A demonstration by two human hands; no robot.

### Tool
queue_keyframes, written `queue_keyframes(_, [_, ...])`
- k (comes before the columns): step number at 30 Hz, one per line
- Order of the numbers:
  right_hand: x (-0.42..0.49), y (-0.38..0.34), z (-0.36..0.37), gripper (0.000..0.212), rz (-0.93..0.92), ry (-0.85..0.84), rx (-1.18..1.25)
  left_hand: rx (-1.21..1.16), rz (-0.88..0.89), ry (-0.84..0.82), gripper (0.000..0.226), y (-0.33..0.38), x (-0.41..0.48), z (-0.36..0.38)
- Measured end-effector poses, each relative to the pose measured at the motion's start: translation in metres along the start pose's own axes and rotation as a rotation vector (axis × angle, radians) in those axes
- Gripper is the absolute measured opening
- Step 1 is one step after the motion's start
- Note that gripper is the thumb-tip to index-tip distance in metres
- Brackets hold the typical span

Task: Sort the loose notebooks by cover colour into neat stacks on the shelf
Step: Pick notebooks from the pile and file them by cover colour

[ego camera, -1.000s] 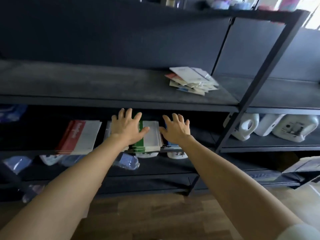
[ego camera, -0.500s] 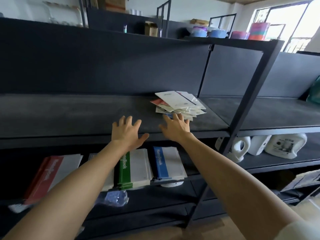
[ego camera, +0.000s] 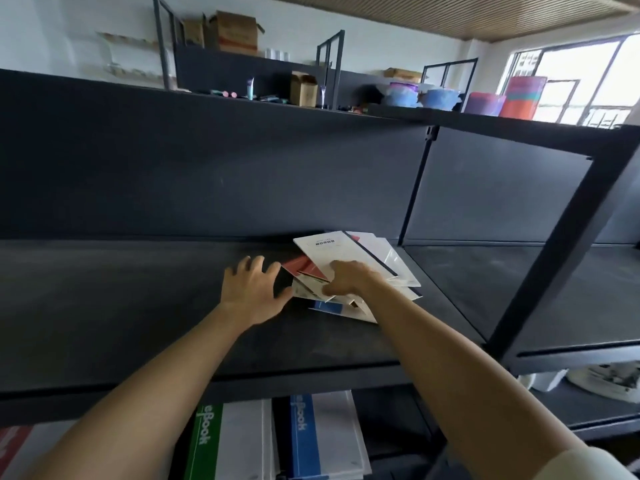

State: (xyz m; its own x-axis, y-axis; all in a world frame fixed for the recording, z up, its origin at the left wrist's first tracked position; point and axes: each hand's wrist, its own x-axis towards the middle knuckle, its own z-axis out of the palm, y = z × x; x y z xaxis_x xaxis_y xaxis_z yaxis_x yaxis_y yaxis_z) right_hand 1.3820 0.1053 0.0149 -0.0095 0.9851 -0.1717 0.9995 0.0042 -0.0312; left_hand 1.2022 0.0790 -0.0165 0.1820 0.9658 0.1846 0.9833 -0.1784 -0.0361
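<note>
A loose pile of notebooks lies fanned out on the middle shelf (ego camera: 138, 306), with a white-covered notebook (ego camera: 332, 249) on top. A red notebook (ego camera: 304, 266) and a blue notebook (ego camera: 329, 306) stick out underneath. My right hand (ego camera: 349, 278) lies on the pile, its fingers curled over the left edges of the upper notebooks. My left hand (ego camera: 251, 289) rests flat on the shelf just left of the pile, fingers spread, thumb close to the pile's edge. On the shelf below stand a green stack (ego camera: 221, 441), a blue stack (ego camera: 318, 434) and a red stack (ego camera: 14, 445).
A black upright post (ego camera: 554, 254) divides this bay from the right one. White jugs (ego camera: 606, 379) sit on the lower right shelf. Cardboard boxes (ego camera: 235, 32) and coloured tubs (ego camera: 440, 98) stand on top of the unit. A dark back panel closes the shelf behind the pile.
Both hands rose from the lower shelf's stacks to the middle shelf. The right hand has landed on the loose pile; the left has settled beside it. My view tilted upward.
</note>
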Motion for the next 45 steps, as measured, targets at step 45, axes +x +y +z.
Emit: queue_keyframes(45, [0.054,-0.006,0.021,0.068,0.065,0.078,-0.029,-1.862,-0.640,-0.083,0.003,-0.067,0.055,0.002])
